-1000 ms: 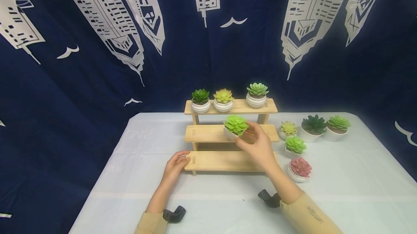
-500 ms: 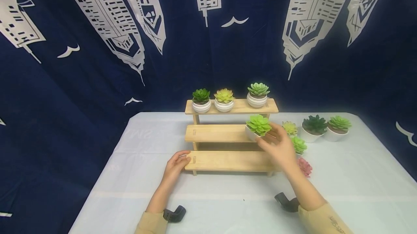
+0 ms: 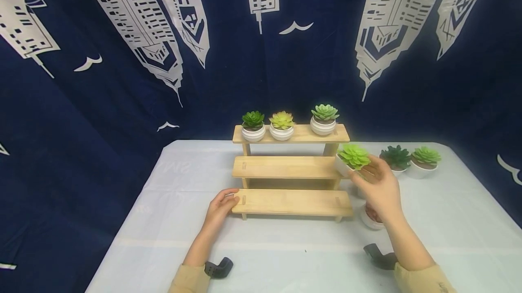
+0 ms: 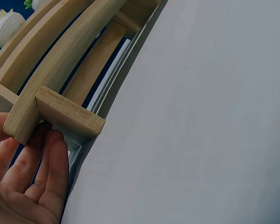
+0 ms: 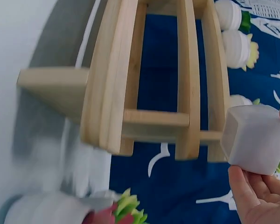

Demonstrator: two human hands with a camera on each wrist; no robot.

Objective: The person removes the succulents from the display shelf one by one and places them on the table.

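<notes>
My right hand (image 3: 381, 189) holds a bright green potted succulent (image 3: 353, 157) beside the right end of the middle shelf. In the right wrist view its squarish white pot (image 5: 256, 140) is pinched between thumb and fingers, raised near the stand's end. The three-tier wooden plant stand (image 3: 291, 201) is gripped at the left end of its lowest shelf by my left hand (image 3: 220, 209). From the left wrist, the fingers (image 4: 56, 172) curl under the shelf board (image 4: 67, 56), close by its leg.
Three succulents in round white pots stand on the top shelf: dark green (image 3: 253, 125), yellowish (image 3: 282, 125) and pale green (image 3: 324, 119). On the table's right, a dark succulent (image 3: 394, 157) and a light green one (image 3: 424, 161) stand together. My right hand mostly covers a reddish one (image 3: 372, 218).
My right hand has carried the bright green succulent rightward, from over the middle of the middle shelf to its right end. My left hand has stayed on the stand.
</notes>
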